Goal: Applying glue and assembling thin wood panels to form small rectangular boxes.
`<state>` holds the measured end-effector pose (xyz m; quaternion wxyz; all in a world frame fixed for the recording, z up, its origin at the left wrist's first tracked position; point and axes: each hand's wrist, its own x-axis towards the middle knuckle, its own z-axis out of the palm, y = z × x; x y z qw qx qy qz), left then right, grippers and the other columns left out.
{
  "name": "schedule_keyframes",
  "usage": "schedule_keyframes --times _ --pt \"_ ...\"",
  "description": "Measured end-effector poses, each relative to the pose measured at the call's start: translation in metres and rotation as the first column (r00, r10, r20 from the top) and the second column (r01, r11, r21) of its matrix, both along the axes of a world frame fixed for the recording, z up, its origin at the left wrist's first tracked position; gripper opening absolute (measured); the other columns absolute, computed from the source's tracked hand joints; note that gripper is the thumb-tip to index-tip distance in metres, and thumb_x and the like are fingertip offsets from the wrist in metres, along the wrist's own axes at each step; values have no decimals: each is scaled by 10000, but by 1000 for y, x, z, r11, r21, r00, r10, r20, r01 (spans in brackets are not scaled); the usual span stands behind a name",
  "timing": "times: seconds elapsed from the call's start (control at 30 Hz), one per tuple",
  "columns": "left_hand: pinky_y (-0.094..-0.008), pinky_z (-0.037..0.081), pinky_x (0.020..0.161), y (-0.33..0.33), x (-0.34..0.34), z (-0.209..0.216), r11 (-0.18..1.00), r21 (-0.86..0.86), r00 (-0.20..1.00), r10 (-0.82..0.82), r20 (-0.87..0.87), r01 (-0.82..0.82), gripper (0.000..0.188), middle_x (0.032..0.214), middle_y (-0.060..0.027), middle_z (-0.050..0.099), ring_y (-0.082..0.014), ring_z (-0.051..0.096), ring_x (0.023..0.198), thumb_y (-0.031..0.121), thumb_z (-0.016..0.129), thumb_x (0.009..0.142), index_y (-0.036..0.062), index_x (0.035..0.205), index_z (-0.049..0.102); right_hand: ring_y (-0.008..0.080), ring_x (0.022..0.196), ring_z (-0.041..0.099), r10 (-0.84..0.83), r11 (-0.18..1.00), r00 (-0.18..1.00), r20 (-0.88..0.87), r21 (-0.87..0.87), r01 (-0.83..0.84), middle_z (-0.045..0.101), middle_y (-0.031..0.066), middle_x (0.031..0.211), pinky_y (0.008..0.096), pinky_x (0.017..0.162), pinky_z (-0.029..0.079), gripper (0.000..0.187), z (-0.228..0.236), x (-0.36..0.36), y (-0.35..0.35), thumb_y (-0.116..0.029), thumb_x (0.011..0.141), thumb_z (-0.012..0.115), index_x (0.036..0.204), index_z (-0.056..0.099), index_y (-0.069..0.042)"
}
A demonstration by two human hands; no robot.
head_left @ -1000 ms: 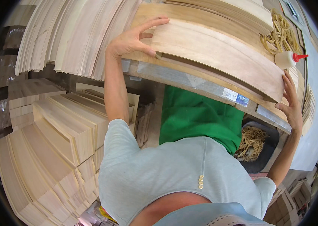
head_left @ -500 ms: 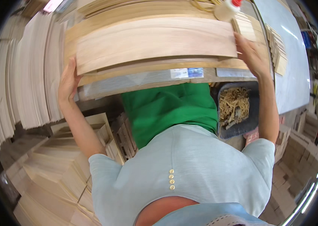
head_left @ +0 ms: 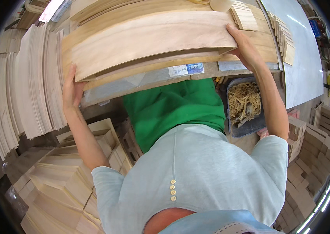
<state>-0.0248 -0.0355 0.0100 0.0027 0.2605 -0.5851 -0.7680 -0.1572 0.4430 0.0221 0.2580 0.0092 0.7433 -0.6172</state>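
Note:
A long pale wooden board [head_left: 149, 43] lies flat on top of other boards on the workbench [head_left: 133, 84]. My left hand [head_left: 71, 87] grips its left end, fingers under the edge. At the right end, my right hand [head_left: 245, 48] holds the board's corner, fingers curled over the top. Both arms are stretched out, and the board spans between the two hands.
Stacks of thin wooden sheets [head_left: 28, 93] stand at the left. Piles of wooden pieces [head_left: 63, 171] fill the floor at lower left. A grey bin of wood shavings [head_left: 245, 103] sits under the bench. Small wooden strips [head_left: 282, 39] lie at the bench's right, beside a white tabletop [head_left: 301, 66].
The view has swung so the board sits level across the top. My left hand has slid down to the board's left end, and my right hand has shifted to its right corner.

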Motion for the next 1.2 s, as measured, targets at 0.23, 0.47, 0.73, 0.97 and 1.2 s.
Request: schedule_keyframes --times 0.23,0.47,0.73,0.97,1.2 --pt "-395 346 1058 31 45 4 995 -99 995 -5 100 15 659 1433 -85 409 -211 396 1300 424 520 954 34 1447 322 219 1236 451 -164 983 977 137 -58 173 458 134 1373 399 1037 353 699 13 46 9 -523 932 481 1418 374 -32" --pt "-354 344 1056 21 43 6 999 -27 998 -41 38 42 695 1415 -94 420 -208 403 1290 405 555 927 28 1451 296 223 1320 372 -111 971 988 104 -201 130 412 125 1421 383 1094 274 684 21 38 14 -460 937 493 1452 303 -50" --pt "-335 290 1097 2 -20 28 901 -274 860 -412 -301 336 1101 1476 -79 329 -237 355 1339 138 760 577 110 1508 171 264 1388 263 149 948 953 -264 -236 -214 229 133 1529 363 1143 198 1097 14 -24 24 -226 596 738 1515 152 -93" --pt "-340 280 1102 20 -24 4 887 -335 889 -402 -221 318 1224 1491 -59 300 -244 343 1343 -27 695 488 209 1529 97 215 1421 191 243 958 913 -328 -66 -279 210 110 1532 336 1154 172 1146 -6 -17 19 -52 570 663 1532 45 -136" --pt "-305 361 1006 34 -14 -1 901 -373 939 -302 -165 224 1163 1471 -45 311 -208 374 1288 -58 632 547 225 1533 83 219 1409 225 274 950 921 -277 -70 -304 217 113 1537 348 1145 209 1117 -5 -14 22 -48 595 665 1529 59 -127"
